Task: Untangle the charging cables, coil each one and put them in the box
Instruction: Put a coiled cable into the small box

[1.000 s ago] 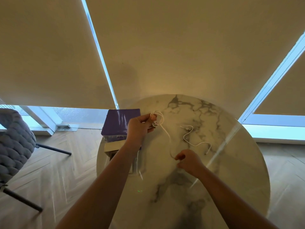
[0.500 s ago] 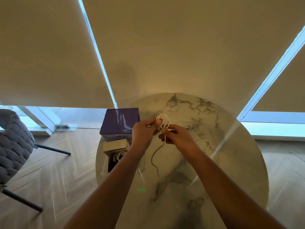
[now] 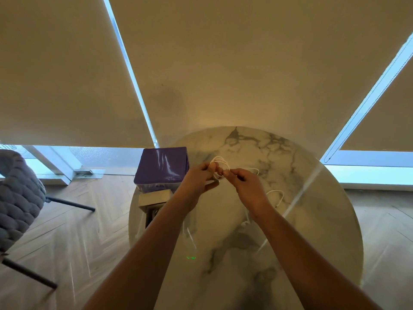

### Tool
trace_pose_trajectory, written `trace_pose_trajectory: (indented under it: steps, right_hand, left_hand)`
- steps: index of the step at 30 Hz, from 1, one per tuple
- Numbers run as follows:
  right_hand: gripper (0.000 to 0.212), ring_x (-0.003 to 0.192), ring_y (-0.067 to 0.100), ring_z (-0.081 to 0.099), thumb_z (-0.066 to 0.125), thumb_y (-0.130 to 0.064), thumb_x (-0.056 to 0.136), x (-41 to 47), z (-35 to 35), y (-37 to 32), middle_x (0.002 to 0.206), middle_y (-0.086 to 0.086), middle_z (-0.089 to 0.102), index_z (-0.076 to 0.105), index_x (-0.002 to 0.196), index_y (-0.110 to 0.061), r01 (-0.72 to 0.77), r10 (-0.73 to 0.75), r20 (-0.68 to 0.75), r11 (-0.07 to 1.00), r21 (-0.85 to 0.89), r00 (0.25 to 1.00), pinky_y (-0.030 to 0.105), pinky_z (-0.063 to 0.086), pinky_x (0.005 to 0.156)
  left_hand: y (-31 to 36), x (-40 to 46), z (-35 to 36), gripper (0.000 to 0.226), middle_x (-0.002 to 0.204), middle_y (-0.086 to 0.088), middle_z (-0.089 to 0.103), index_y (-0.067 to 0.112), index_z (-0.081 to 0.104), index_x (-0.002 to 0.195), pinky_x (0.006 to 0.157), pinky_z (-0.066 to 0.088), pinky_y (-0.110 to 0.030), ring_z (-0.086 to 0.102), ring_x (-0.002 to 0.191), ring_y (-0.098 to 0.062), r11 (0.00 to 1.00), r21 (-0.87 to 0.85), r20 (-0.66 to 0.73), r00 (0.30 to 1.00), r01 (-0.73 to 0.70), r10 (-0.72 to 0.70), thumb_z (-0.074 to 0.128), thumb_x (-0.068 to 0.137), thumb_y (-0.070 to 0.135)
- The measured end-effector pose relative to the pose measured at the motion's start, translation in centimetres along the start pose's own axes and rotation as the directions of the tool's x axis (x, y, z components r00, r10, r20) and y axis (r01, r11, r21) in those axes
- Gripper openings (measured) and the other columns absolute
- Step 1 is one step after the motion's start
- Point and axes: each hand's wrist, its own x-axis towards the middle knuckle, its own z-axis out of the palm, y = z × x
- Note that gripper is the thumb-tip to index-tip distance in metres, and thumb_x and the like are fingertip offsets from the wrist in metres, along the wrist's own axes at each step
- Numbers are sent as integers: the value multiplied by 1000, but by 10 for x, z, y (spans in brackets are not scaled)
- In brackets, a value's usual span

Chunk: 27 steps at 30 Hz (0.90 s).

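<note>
Above the round marble table (image 3: 312, 220), my left hand (image 3: 197, 179) grips a small coil of white charging cable (image 3: 220, 163). My right hand (image 3: 243, 183) pinches the same cable just right of the coil, fingertips close to the left hand's. A second white cable (image 3: 276, 194) lies loose on the table to the right of my right wrist. The open cardboard box (image 3: 154, 201) sits at the table's left edge, partly hidden by my left forearm, with cable visible inside.
A purple box (image 3: 162, 167) stands behind the cardboard box at the table's left rim. A grey woven chair (image 3: 17, 198) is on the wooden floor at the left. Drawn roller blinds fill the background.
My right hand came up from the table's middle to meet the left hand at the coil. The cable's hanging tail has been drawn up and the coil has grown.
</note>
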Motion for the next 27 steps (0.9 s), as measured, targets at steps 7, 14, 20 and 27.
trace_pose_trajectory:
  steps: [7,14,20,27]
  right_hand:
    - [18,66,5,53,62,-37,91,-1,2,1,78,-5,65,72,95,-23,49,-53,-13,980,-192,999,13,35,54]
    - [19,65,8,53,59,-36,93,-5,0,-4,73,-4,64,73,98,-25,133,-130,27,953,-273,991,21,37,57]
    - [24,74,15,61,54,-36,96,-1,-3,-6,78,1,69,73,100,-23,227,-221,56,927,-297,974,33,47,68]
    - [26,79,10,59,58,-39,93,7,-8,-5,89,-2,68,74,93,-18,183,-220,-67,917,-354,973,18,40,67]
  left_hand:
    - [7,3,-6,32,74,0,60,16,62,88,85,47,-33,56,79,-13,945,-236,66,974,227,-217,52,93,46]
    - [5,3,-15,29,68,3,60,18,62,76,83,48,-31,56,75,-11,942,-254,101,975,218,-199,56,92,40]
    - [4,4,-20,25,76,1,61,15,65,83,84,50,-29,57,76,-11,949,-277,119,986,149,-120,52,97,31]
    - [-1,0,-20,24,83,-9,67,3,64,100,70,56,-24,70,69,-12,992,68,60,993,-104,100,48,99,21]
